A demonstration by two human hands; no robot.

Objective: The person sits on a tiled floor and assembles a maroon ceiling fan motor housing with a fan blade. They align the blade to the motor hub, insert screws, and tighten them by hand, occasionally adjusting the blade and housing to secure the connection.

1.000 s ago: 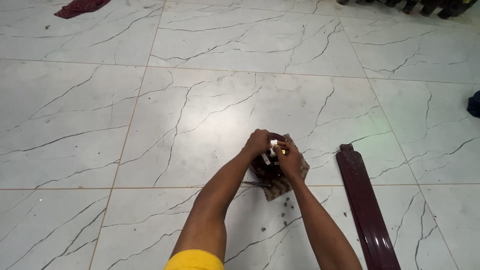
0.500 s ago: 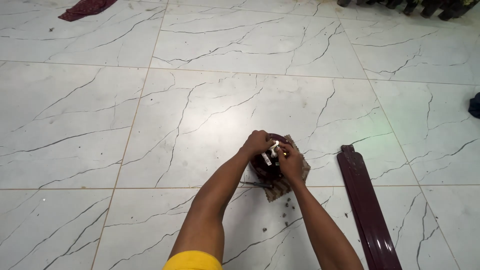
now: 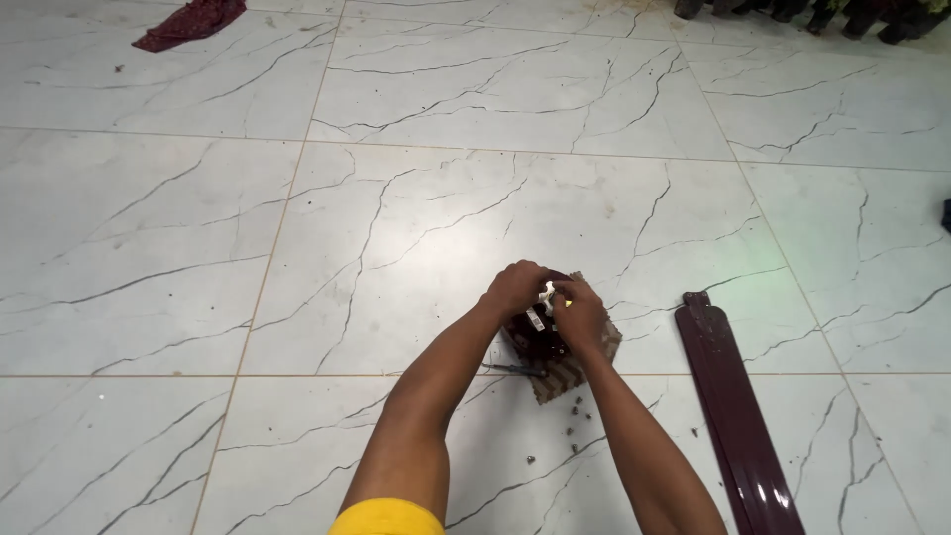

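dark maroon round fan motor housing [image 3: 535, 332] sits on a small patterned mat [image 3: 575, 367] on the white marble-look tile floor [image 3: 396, 198], lower centre of the head view. both hands are on top of it. left hand [image 3: 515, 287] curls over the upper left rim of the housing, fingers bent down and closed against it. right hand [image 3: 580, 315] is at the centre right, fingertips pressed together in a pinch on a small white part [image 3: 547, 292] at the hub; what exactly the part is cannot be told. the two hands are just beside each other, nearly touching over the hub. a thin dark tool, looks like a screwdriver [image 3: 513, 370], lies on the floor touching the mat's near left edge, under the left forearm. small dark screws [image 3: 573, 416] are scattered on the tile just near the mat on the person's side. a long maroon fan blade [image 3: 728, 406] lies flat to the right, apart from the mat. a dark red cloth [image 3: 193, 22] lies far off at the top left. yellow sleeve [image 3: 386, 517] shows at the bottom edge.
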